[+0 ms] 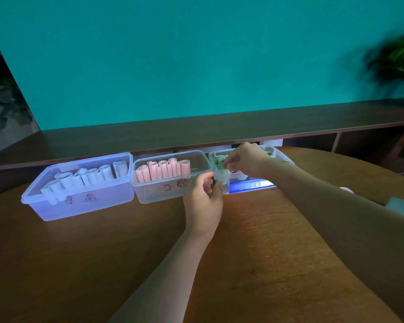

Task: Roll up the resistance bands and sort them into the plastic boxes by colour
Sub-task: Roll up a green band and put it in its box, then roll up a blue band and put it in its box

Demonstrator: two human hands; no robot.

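From the head view, the right hand (244, 160) reached into the green box (279, 157), fingers pinching a green roll (221, 159) among the others there. The left hand (204, 199) gripped that box's near corner, steadying it. The step looked like placing; next, release cleanly without toppling neighbours.

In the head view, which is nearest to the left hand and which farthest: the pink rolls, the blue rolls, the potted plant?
From the left hand:
1. Pink rolls, middle box, just beside it.
2. Blue rolls, left box.
3. Potted plant, far right, on the shelf.
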